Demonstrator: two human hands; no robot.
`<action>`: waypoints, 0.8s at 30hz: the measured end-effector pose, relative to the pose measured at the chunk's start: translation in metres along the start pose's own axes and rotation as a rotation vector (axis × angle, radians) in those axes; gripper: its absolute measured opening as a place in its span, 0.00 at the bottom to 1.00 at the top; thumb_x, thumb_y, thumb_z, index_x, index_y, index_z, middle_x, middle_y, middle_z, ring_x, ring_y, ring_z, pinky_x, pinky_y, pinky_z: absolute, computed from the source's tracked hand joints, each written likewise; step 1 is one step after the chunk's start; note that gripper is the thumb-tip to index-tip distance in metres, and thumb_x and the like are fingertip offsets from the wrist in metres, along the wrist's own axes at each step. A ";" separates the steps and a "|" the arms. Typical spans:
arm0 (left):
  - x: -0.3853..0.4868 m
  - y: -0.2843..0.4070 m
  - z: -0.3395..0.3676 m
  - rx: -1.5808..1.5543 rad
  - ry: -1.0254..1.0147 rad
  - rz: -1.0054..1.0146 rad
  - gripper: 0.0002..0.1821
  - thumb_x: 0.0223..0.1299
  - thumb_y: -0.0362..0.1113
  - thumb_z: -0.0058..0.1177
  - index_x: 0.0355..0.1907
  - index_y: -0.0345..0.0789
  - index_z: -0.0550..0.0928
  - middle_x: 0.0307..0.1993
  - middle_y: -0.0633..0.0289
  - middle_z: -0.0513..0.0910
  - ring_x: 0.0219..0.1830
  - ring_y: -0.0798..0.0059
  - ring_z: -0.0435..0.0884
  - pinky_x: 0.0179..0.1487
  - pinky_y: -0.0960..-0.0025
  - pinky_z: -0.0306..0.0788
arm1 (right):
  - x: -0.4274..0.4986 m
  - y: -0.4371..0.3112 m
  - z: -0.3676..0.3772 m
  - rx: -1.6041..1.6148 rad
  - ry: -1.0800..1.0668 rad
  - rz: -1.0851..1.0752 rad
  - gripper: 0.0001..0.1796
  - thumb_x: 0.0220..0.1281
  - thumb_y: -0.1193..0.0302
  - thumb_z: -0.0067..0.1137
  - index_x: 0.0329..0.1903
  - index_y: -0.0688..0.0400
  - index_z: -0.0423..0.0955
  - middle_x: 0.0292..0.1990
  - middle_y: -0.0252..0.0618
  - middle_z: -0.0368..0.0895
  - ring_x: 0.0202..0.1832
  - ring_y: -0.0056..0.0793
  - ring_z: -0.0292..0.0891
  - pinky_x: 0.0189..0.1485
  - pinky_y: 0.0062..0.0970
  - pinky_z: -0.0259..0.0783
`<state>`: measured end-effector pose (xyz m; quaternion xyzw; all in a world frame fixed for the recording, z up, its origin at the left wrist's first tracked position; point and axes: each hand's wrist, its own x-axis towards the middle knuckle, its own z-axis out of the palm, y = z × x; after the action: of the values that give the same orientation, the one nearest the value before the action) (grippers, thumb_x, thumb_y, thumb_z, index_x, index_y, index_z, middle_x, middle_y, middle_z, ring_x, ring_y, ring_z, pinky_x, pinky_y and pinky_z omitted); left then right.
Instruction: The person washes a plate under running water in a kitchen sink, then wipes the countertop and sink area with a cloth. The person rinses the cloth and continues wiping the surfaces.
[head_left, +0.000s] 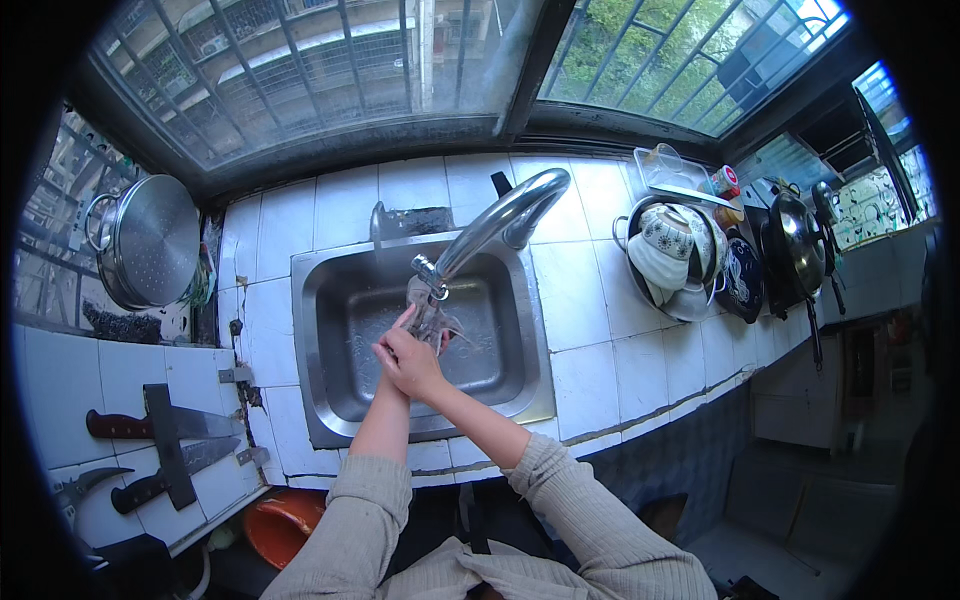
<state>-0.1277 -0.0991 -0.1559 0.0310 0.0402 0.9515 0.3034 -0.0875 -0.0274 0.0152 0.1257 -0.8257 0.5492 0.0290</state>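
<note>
Over the stainless steel sink (517, 300), both hands are at a limp, wet, grey-brown thing (429, 319) that looks like raw seafood; its exact kind is unclear. My right hand (414, 366) lies across the top, crossing my left wrist, with its fingers bent to the left. Mostly hidden beneath it, my left hand (446, 342) shows reddish fingertips at the thing's right side. The thing's upper end reaches directly under the chrome faucet's (487, 217) mouth, and a thin flap sticks out to the right. Water wets the basin floor.
To the right, a metal colander (622, 232) holds bowls (667, 232), beside a lidded pan (799, 232). A steamer pot (154, 240) stands at left. Below it, knives (199, 424) hang on a wall rack (169, 446). An orange bucket (281, 525) sits under the counter edge.
</note>
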 end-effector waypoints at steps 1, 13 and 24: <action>0.001 -0.001 -0.009 -0.005 -0.050 0.037 0.26 0.71 0.56 0.41 0.58 0.40 0.74 0.55 0.58 0.79 0.56 0.64 0.78 0.58 0.57 0.72 | 0.002 -0.003 -0.009 -0.087 -0.074 -0.023 0.14 0.61 0.59 0.58 0.36 0.58 0.76 0.32 0.46 0.80 0.34 0.53 0.78 0.39 0.43 0.73; -0.009 0.003 0.093 -0.108 0.371 0.125 0.23 0.69 0.56 0.42 0.51 0.41 0.77 0.43 0.62 0.81 0.46 0.63 0.80 0.56 0.52 0.73 | 0.011 0.023 0.007 -0.140 0.179 -0.006 0.16 0.60 0.55 0.59 0.30 0.55 0.78 0.32 0.40 0.81 0.37 0.47 0.80 0.39 0.37 0.75; 0.016 -0.002 0.129 0.068 0.653 0.043 0.28 0.74 0.56 0.33 0.60 0.39 0.76 0.58 0.58 0.78 0.60 0.61 0.76 0.67 0.55 0.66 | 0.053 0.074 -0.050 -0.071 -0.059 0.656 0.32 0.46 0.44 0.70 0.40 0.61 0.80 0.39 0.55 0.84 0.45 0.50 0.82 0.48 0.41 0.75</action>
<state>-0.1284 -0.0810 -0.0269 -0.2646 0.1667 0.9154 0.2533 -0.1606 0.0358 -0.0214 -0.1322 -0.8413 0.4962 -0.1688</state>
